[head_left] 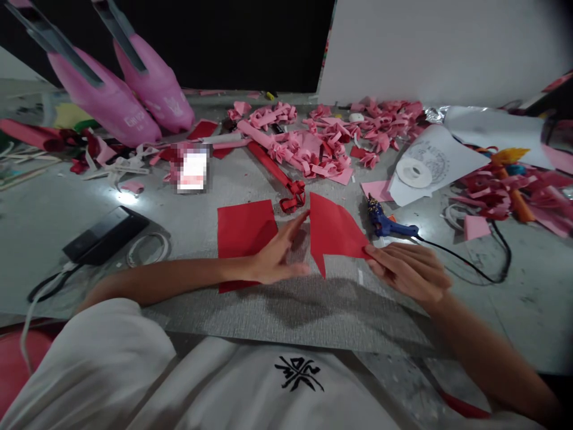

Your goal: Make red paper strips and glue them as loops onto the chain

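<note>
Between thumb and fingers, my right hand [409, 270] pinches the right corner of a red paper sheet [333, 227]. The sheet is raised off the table and bends, with one lower corner hanging down. My left hand [284, 254] has its thumb and fingers apart, just left of that sheet; its fingertips come close to the sheet's left edge, and I cannot tell if they touch. Under my left wrist and forearm lies a flat red square of paper [246, 224]. A folded red paper strip with loops [293, 194] rests just beyond my hands.
A blue glue gun [391, 227] with a black cord lies right. Pink paper pieces [313, 143] are heaped at the back. A tape roll [414, 172] sits on white paper [443, 158]. Left are a black device [105, 236], a cable [150, 248] and pink bottles [152, 83].
</note>
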The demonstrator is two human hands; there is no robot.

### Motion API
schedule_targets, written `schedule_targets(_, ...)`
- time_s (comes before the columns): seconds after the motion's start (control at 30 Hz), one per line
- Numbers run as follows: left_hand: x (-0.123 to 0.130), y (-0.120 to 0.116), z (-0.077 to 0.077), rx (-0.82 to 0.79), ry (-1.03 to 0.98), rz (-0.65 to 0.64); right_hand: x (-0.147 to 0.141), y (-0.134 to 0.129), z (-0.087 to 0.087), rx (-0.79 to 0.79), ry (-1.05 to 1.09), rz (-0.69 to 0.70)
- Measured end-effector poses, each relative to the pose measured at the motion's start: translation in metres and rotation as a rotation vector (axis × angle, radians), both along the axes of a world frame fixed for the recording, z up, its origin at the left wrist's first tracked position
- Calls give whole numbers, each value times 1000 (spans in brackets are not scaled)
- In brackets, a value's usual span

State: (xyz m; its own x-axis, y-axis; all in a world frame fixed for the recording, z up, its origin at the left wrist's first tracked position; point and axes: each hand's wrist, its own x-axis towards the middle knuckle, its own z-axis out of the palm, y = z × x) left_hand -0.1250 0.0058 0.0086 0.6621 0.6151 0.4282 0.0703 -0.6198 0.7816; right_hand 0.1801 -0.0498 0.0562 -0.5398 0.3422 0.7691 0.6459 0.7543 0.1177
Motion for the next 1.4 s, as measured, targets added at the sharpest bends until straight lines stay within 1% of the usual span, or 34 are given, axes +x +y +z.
schedule_targets(0.03,2,-4,0,25,38,-7,-3,-2,-3,-11,30,-19)
schedule_targets(0.1,7,-11,0,54,96,45,-9,-5,-6,-63,69,-10)
schedule_targets(0.17,10,-14,-1,65,103,107,-14,-8,-6,-141,61,60)
schedule_targets(0.23,10,-14,-3,95,68,138,-17,-9,-6,-200,26,139)
schedule_targets(0.3,7,-12,-3,114,10,164,-17,-8,-5,-221,-30,186)
schedule_targets(0.37,5,-11,0,91,-30,184,-15,-6,-5,-194,-87,192)
schedule_targets(0.5,9,-17,10,56,30,150,-15,-3,-1,-128,-171,181)
schedule_targets(0.6,12,-20,13,92,-3,182,-22,-2,4,-59,-199,264)
schedule_targets(0.67,11,-18,11,104,-45,202,-25,-1,9,-10,-222,309)
schedule_targets(0.7,10,-17,11,105,-54,190,-26,0,11,8,-231,316)
schedule_targets(0.77,8,-15,9,99,-41,150,-24,1,13,35,-252,292)
schedule_targets(0.87,8,-19,9,79,-12,91,-22,1,12,81,-236,251)
schedule_targets(0.93,9,-24,9,40,-13,76,-23,0,9,105,-213,275)
schedule_targets(1.03,10,-28,8,-15,-31,112,-30,0,3,93,-228,337)
schedule_targets(1.13,9,-24,6,32,-72,130,-32,0,0,57,-261,346)
schedule_targets(1.27,9,-17,0,96,-44,137,-26,3,4,85,-314,306)
schedule_targets(1.4,12,-22,-5,27,-5,183,-25,4,10,152,-383,294)
